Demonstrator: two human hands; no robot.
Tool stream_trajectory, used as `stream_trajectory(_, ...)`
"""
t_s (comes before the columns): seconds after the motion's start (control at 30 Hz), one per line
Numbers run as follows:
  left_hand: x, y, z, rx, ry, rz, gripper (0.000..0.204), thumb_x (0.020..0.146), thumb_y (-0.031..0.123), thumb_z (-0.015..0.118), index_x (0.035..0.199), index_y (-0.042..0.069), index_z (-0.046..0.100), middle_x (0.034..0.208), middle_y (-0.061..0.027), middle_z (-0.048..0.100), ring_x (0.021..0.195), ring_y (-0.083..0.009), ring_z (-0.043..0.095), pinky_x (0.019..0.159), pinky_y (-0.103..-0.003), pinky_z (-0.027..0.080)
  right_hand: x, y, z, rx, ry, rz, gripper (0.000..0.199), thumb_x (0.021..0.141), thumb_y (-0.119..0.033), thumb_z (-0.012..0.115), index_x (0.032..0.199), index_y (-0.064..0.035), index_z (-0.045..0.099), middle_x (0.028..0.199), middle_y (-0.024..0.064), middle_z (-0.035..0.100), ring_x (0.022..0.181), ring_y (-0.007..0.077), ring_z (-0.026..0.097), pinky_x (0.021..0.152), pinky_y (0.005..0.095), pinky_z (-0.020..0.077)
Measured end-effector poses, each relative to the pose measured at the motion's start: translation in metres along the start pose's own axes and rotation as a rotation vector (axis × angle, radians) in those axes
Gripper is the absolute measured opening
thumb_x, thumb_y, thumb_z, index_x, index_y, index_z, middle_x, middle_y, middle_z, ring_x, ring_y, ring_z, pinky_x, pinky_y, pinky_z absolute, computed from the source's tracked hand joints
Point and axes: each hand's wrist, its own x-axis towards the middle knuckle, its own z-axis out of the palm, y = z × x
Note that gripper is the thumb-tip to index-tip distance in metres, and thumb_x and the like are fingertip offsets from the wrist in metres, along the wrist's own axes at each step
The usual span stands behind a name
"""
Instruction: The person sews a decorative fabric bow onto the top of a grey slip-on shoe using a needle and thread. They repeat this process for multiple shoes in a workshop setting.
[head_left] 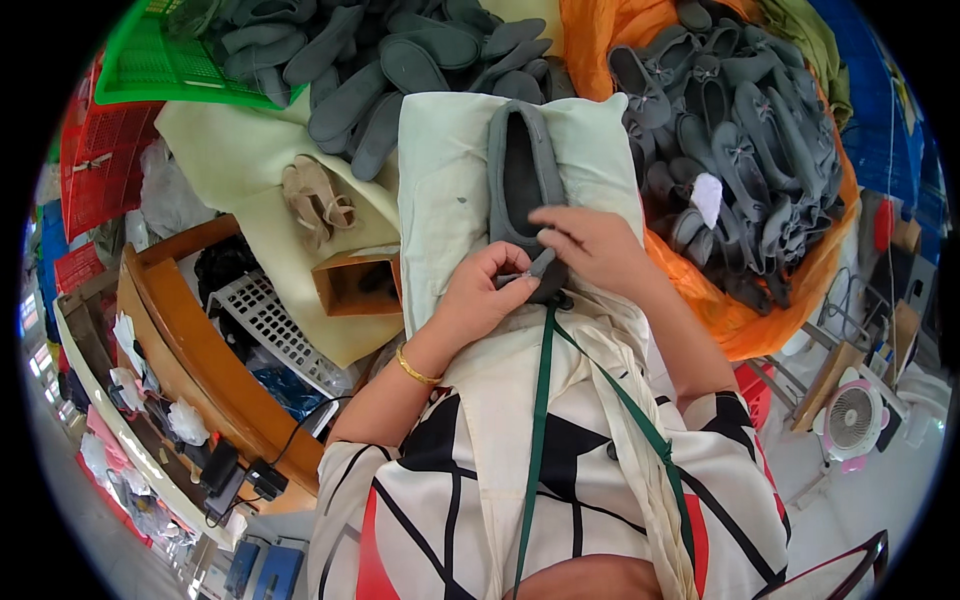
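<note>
A grey slip-on shoe lies on a pale cushion in front of me, its opening facing up. Close to its near end, my left hand pinches a small grey fabric strip between thumb and fingers. My right hand rests over the shoe's near right side with its fingers curled and thumb drawn in; whatever lies between those fingertips is too small to make out. The near end of the shoe is partly hidden behind my hands.
Grey shoes without bows are heaped at the back beside a green basket. An orange sack on the right holds grey shoes with bows. At left are beige shoes, an open box and a wooden table. A fan stands right.
</note>
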Motion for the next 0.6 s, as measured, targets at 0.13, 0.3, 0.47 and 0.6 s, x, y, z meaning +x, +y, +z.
stream_trajectory(0.13, -0.004, 0.017, -0.001, -0.094, 0.032, -0.128, 0.015, 0.090, 0.009, 0.068, 0.103, 0.006, 0.063, 0.081, 0.0044, 0.057, 0.070, -0.0018, 0.050, 0.059, -0.019, 0.042, 0.003, 0.026, 0.031, -0.012, -0.016, -0.069, 0.011, 0.095, -0.012, 0.061, 0.103, -0.0048, 0.064, 0.076, 0.0032, 0.058, 0.070, 0.0100, 0.056, 0.065, 0.0272, 0.0476)
stream_trajectory(0.3, -0.008, 0.013, -0.012, -0.018, 0.052, -0.058, 0.014, 0.091, 0.008, 0.069, 0.104, 0.007, 0.066, 0.079, 0.0067, 0.058, 0.063, -0.0004, 0.048, 0.054, -0.017, 0.039, -0.006, 0.017, 0.045, 0.669, -0.098, 0.418, 0.009, 0.094, -0.013, 0.064, 0.097, -0.0044, 0.065, 0.082, 0.0004, 0.062, 0.071, 0.0102, 0.057, 0.064, 0.0283, 0.0478)
stream_trajectory(0.47, -0.010, 0.003, -0.004, 0.104, 0.098, -0.012, 0.014, 0.090, 0.007, 0.072, 0.103, 0.005, 0.068, 0.077, 0.0086, 0.057, 0.066, 0.0005, 0.047, 0.056, -0.017, 0.038, -0.018, 0.014, 0.030, 0.435, 0.192, -0.005, 0.013, 0.092, -0.017, 0.066, 0.091, -0.0038, 0.067, 0.080, 0.0041, 0.064, 0.073, 0.0122, 0.061, 0.061, 0.0283, 0.0466)
stream_trajectory(0.6, -0.009, -0.002, 0.000, 0.291, 0.085, 0.075, 0.014, 0.089, 0.005, 0.072, 0.103, 0.003, 0.070, 0.080, 0.0082, 0.060, 0.070, 0.0000, 0.049, 0.060, -0.017, 0.040, -0.026, -0.002, 0.040, -0.134, 0.284, -0.325, 0.010, 0.084, -0.012, 0.069, 0.078, -0.0065, 0.063, 0.071, 0.0062, 0.055, 0.068, 0.0240, 0.057, 0.058, 0.0347, 0.0464)
